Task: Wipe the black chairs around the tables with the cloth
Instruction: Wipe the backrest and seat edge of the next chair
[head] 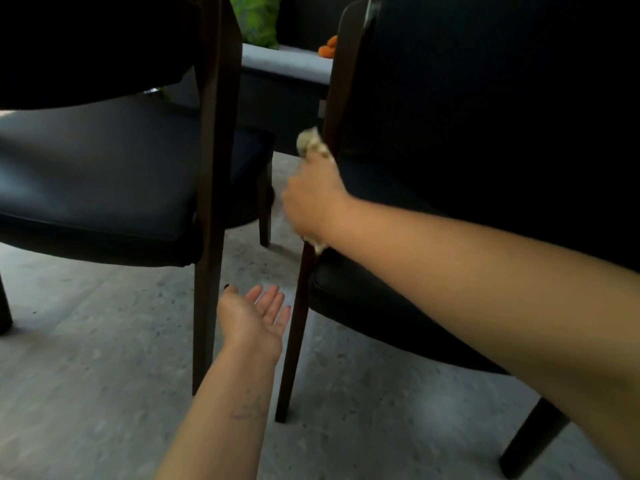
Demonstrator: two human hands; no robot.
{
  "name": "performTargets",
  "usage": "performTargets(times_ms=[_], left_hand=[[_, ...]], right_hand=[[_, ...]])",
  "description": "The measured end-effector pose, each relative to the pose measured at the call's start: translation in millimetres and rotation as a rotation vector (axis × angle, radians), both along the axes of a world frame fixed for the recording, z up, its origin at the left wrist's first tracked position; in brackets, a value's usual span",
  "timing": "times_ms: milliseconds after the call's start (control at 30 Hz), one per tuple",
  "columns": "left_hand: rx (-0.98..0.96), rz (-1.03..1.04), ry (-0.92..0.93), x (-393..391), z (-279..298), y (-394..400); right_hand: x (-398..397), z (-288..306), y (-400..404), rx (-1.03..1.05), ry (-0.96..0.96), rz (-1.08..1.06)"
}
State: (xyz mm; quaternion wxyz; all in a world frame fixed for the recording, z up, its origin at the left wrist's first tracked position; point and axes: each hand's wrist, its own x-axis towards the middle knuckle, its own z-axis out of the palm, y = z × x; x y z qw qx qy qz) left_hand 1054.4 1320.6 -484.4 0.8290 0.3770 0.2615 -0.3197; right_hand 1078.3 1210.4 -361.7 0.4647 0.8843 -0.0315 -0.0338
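Note:
Two black chairs with dark wooden frames fill the view. The right chair [485,109] is close to me; its rear post [332,109] runs down to the floor. My right hand [313,199] grips a pale crumpled cloth [311,143] wrapped round that post, just above the seat. Cloth shows above and below the fist. My left hand [256,315] hovers low between the two chairs, palm up, fingers straight, holding nothing. The left chair [97,174] shows its padded seat and one rear post [211,188].
The floor [86,375] is grey speckled concrete. Behind the chairs stands a grey table edge [287,64], with a green object [258,19] and something orange [328,47] beyond it. Chair legs [530,441] stand at the lower right and far left.

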Motion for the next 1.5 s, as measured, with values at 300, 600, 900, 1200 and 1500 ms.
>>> performTargets(times_ms=[300, 600, 900, 1200, 1500], left_hand=[[-0.018, -0.022, -0.032, 2.5, -3.0, -0.4], [0.059, -0.061, -0.093, 3.6, -4.0, 5.0], [0.561, -0.196, -0.821, -31.3, -6.4, -35.0], [0.765, -0.176, -1.561, -54.9, -3.9, -52.2], [1.016, -0.55, -1.738, -105.4, 18.5, -102.0]], right_hand=[[19.5, 22.6, -9.3, -0.147, -0.029, -0.12], [-56.0, -58.5, -14.5, 0.74, 0.154, 0.312], [-125.2, -70.1, -47.6, 1.129, -0.161, 0.127], [-154.2, -74.0, -54.4, 1.008, -0.199, 0.022], [-249.1, -83.1, -106.0, 1.117, -0.359, 0.028]])
